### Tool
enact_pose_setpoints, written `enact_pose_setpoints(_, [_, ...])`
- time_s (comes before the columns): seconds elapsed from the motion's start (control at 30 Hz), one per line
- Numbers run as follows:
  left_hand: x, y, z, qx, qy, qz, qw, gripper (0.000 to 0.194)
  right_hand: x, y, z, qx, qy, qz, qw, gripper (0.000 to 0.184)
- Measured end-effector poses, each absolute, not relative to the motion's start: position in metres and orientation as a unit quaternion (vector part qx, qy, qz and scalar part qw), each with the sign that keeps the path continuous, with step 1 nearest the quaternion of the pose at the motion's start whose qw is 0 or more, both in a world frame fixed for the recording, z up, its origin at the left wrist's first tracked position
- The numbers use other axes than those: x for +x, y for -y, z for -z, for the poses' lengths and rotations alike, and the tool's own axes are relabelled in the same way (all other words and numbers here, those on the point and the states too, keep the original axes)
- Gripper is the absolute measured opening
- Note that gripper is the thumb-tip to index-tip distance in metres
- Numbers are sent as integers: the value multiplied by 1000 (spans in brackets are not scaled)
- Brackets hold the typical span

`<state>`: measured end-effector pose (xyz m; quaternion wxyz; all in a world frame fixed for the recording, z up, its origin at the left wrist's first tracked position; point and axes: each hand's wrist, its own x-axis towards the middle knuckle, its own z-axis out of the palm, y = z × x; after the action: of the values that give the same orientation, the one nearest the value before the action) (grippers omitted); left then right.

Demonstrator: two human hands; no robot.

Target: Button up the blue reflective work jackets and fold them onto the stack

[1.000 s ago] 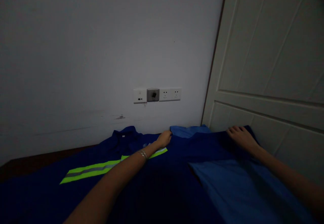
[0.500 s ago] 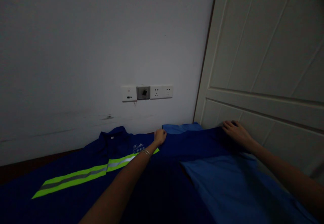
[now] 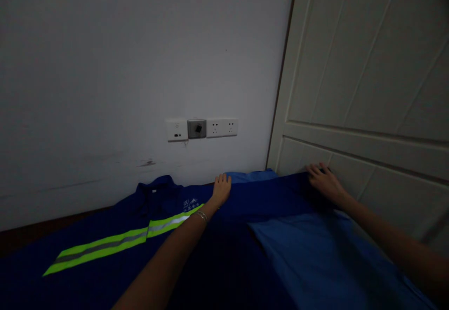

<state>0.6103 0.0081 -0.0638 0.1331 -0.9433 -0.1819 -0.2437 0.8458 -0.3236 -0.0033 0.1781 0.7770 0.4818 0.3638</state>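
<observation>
A dark blue work shirt (image 3: 115, 226) lies spread out, with a collar, a small white print on the chest and a yellow-green reflective band (image 3: 101, 249). My left hand (image 3: 221, 191) rests on it near the shoulder, open, fingers spread toward the wall. At the far end of the sleeve (image 3: 270, 198), which stretches to the right, is my right hand (image 3: 325, 183). Its fingers are apart and touch the sleeve's end; the thumb is hidden. Lighter blue cloth (image 3: 312, 249) lies beneath the sleeve and also shows behind it.
A white wall (image 3: 105, 67) with a row of power sockets (image 3: 221, 127) rises behind the shirt. On the right stands a pale panelled door (image 3: 336, 67), close to my right hand. A dark brown surface (image 3: 31, 233) shows at the left.
My left hand has gone from closed at the shoulder to flat with spread fingers. My right hand's fingers have spread slightly at the sleeve's end. The view has swung right.
</observation>
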Motion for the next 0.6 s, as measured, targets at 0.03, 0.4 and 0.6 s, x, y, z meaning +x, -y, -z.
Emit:
enact_pose_setpoints(0.03, [608,-7,62,-945,169,247,134,41,840,317,8,788,-470,-363,160,35])
enact_pose_setpoints(0.4, [548,-45,67,-943,321,90,-30,50,701,199,73,842,-531,-9,-91,64])
enact_pose_setpoints(0.6, [515,-69,75,-955,291,40,-34,52,700,215,88,870,-490,11,-51,70])
